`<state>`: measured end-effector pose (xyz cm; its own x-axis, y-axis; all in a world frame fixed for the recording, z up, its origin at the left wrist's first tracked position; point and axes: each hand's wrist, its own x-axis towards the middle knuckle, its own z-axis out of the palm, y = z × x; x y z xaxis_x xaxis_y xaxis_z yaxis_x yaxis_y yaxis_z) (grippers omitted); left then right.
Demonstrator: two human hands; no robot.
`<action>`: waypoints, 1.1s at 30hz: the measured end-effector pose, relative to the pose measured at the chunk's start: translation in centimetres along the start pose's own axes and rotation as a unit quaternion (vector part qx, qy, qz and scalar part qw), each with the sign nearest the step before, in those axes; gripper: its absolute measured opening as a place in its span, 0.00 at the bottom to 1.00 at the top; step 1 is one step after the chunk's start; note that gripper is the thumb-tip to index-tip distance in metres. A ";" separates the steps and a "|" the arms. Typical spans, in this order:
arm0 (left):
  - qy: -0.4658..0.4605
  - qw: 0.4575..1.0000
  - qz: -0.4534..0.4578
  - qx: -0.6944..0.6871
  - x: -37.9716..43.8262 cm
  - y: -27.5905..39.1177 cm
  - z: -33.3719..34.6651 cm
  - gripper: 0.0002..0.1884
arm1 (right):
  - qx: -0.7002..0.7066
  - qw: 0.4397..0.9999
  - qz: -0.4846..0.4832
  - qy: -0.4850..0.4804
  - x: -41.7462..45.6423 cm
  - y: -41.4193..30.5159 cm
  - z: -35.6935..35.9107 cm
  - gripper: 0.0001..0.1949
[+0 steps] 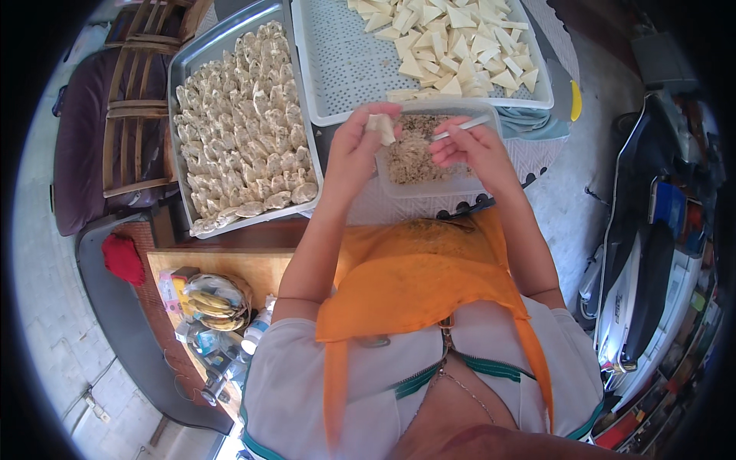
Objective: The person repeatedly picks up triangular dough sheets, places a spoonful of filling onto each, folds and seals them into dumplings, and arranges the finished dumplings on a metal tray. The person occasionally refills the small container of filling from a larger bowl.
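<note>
My left hand holds a pale piece, perhaps tofu, between thumb and fingers at the left rim of a translucent plastic tub. My right hand grips a thin, light-coloured utensil above that tub; its far end is partly hidden by the fingers. Brown crumbly filling lies inside the tub. Beyond it, a white perforated tray bears many cream-coloured triangular pieces. At the left, a metal tray is lined with rows of pale, speckled pieces.
A folded bluish cloth sits under the perforated tray's right corner. At lower left, a wooden table carries a basket of bananas and bottles. A wooden rack stands left of the trays; a motorcycle is at the right.
</note>
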<state>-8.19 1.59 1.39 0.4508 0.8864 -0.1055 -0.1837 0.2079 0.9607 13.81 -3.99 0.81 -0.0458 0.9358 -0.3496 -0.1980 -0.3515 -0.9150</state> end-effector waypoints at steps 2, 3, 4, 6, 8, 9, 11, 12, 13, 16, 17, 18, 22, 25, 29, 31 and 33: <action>-0.027 0.999 -0.007 0.047 0.3 -0.1 0.6 0.19 | 0.037 0.999 -0.031 0.015 -1.4 -1.0 -0.7 0.14; -0.044 0.997 -0.004 0.066 0.6 -0.3 1.1 0.19 | 0.035 0.998 -0.045 0.037 -1.9 -1.3 -0.7 0.14; -0.052 0.993 0.000 0.104 0.6 -0.5 1.8 0.20 | 0.048 0.996 -0.062 0.049 -2.4 -1.5 -0.7 0.14; -0.077 0.994 0.015 0.079 0.8 -1.0 3.0 0.21 | 0.044 0.989 -0.105 0.091 -3.3 -1.8 -0.4 0.12; -0.090 0.996 -0.018 0.020 0.8 -1.3 3.7 0.22 | -0.026 0.980 -0.141 0.137 -3.8 -1.7 0.5 0.11; -0.091 0.994 -0.057 -0.028 0.7 -1.3 3.9 0.23 | -0.054 0.971 -0.164 0.164 -4.0 -1.7 1.0 0.10; -0.098 0.985 -0.109 -0.089 0.6 -1.2 4.0 0.24 | -0.126 0.958 -0.183 0.182 -4.4 -1.8 1.9 0.09; -0.104 0.981 -0.124 -0.105 0.6 -1.1 4.1 0.24 | -0.159 0.949 -0.194 0.191 -4.5 -1.9 2.3 0.09; -0.111 0.977 -0.138 -0.120 0.5 -1.1 4.1 0.24 | -0.234 0.929 -0.219 0.186 -4.5 -2.2 2.7 0.09; -0.074 0.981 -0.136 -0.112 0.4 -2.0 5.4 0.17 | -0.399 0.847 -0.304 0.174 -4.0 -2.9 3.8 0.08; -0.061 0.995 -0.068 -0.043 0.3 -2.4 5.9 0.15 | -0.419 0.822 -0.344 0.173 -3.4 -3.2 4.3 0.08; -0.050 0.998 -0.009 0.025 0.2 -2.9 6.4 0.14 | -0.445 0.791 -0.384 0.169 -3.2 -3.5 4.5 0.09; -0.027 0.956 0.130 0.262 0.4 -3.9 6.5 0.10 | -0.499 0.768 -0.368 0.158 -3.7 -4.9 4.1 0.05; -0.029 0.959 0.098 0.264 0.8 -3.8 5.9 0.10 | -0.495 0.735 -0.410 0.218 -4.9 -5.5 3.2 0.07; -0.038 0.990 -0.130 -0.043 0.8 -3.3 5.7 0.08 | -0.294 0.852 -0.322 0.288 -5.3 -5.5 1.5 0.10; -0.027 0.980 -0.126 -0.151 0.7 -3.3 5.8 0.08 | -0.196 0.897 -0.269 0.290 -5.2 -4.9 0.9 0.11; -0.022 0.975 -0.132 -0.179 0.6 -3.5 5.7 0.08 | -0.119 0.924 -0.222 0.286 -5.1 -4.0 0.4 0.11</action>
<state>-2.31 -0.96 -0.56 0.5591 0.7657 -0.3180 -0.3466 0.5642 0.7494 14.40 -7.39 6.34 0.5278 0.8452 0.0844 0.1513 0.0043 -0.9885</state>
